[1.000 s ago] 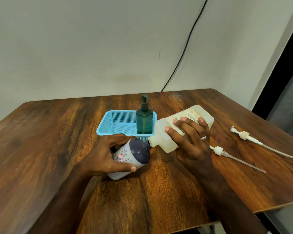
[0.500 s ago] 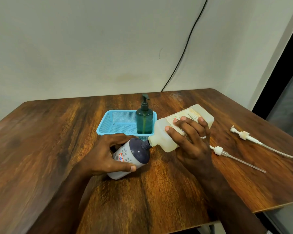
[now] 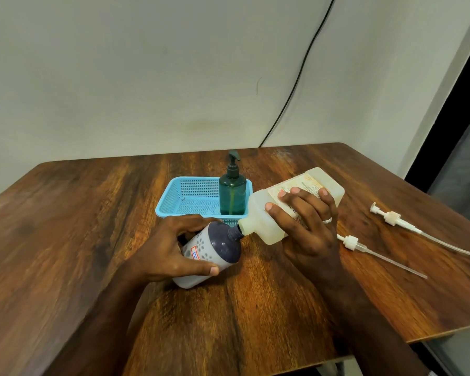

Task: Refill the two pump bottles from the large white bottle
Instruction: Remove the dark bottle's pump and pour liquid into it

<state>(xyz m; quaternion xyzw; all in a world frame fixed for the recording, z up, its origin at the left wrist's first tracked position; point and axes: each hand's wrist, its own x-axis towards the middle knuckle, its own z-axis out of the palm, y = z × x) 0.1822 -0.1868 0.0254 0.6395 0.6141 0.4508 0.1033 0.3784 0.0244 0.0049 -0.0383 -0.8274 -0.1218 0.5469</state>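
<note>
The large white bottle (image 3: 296, 204) is tipped over, mouth down and to the left, its base raised toward the far right. Its short neck meets the dark neck of the grey pump bottle (image 3: 210, 255), which has no pump fitted and leans toward it, its lower end resting on the bench (image 3: 79, 226). Whether liquid is passing between the two necks cannot be told.

The right hand (image 3: 310, 229) has its grip around the white bottle's body, fingers spread across the printed label and thumb underneath out of sight; a pale ring sits on one finger. The left hand (image 3: 174, 248) grips the grey bottle from the left, thumb along its near side and fingers curled over the far side.

Just beyond the two necks stands a blue mesh basket (image 3: 185, 196). In its right end stands a dark green pump bottle (image 3: 232, 192), upright with its pump head on.

To the right of the right hand, two white pump heads lie on the bench with their long clear tubes pointing to the near right: the nearer pump (image 3: 350, 242) just beside the wrist, the farther pump (image 3: 390, 217) further right. A black cable (image 3: 296, 85) runs down the pale wall behind the bench.
</note>
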